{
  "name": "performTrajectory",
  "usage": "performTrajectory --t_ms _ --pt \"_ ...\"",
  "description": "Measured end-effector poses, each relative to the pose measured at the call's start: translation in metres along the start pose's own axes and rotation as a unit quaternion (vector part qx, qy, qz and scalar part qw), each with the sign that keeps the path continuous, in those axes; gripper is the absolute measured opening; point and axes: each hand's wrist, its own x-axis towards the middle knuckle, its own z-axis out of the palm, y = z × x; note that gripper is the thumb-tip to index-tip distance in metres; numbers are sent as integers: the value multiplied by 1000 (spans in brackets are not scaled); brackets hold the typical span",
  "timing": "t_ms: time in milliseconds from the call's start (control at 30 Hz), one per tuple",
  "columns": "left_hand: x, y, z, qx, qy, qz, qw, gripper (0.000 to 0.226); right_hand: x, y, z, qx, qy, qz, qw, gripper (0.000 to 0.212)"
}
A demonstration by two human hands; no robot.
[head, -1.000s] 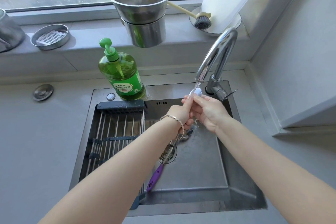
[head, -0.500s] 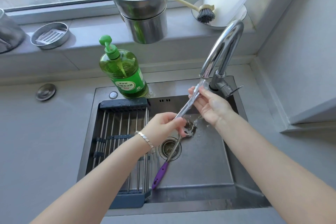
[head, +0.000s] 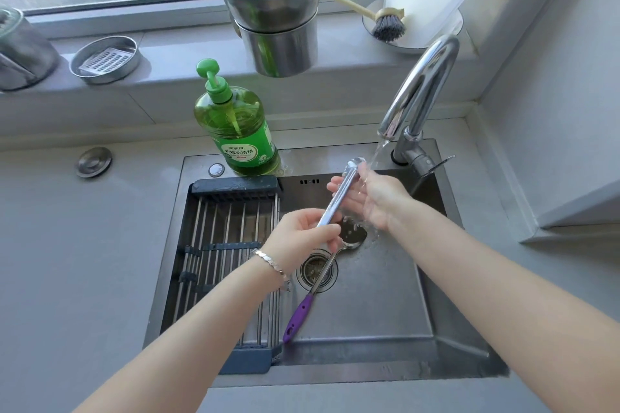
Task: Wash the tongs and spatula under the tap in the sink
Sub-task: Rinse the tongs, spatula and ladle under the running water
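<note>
Steel tongs [head: 338, 194] slant up over the sink [head: 369, 322], their hinged end just left of the water running from the tap [head: 419, 87]. My left hand [head: 302, 233] grips the lower part of the tongs. My right hand [head: 372, 199] lies open-palmed against their upper part, under the stream. A slotted spatula with a purple handle [head: 298, 315] lies on the sink floor, its metal head [head: 352, 235] below my hands and its shaft crossing the drain [head: 315, 270].
A roll-up drying rack [head: 228, 255] covers the sink's left half. A green soap bottle [head: 240, 131] stands behind it. On the windowsill are stacked steel pots [head: 275, 13], a dish brush [head: 385, 22], a small steel dish [head: 105, 59]. A wall is at right.
My left hand has slid down the tongs, away from my right hand. The tongs now slant longer under the tap, and my right hand has opened against their upper part.
</note>
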Motion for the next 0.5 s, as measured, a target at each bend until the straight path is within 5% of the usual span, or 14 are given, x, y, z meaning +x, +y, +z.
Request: performTrajectory --t_ms 200,333,500 --pt "26 31 10 -173 4 -32 984 23 -7 5 -20 -176 -13 -29 984 24" --pt "46 42 28 -135 14 -11 991 16 -25 16 -36 -203 -78 -45 975 37" --pt "50 43 49 -69 -16 12 997 27 -24 23 -52 -152 -14 -103 983 37"
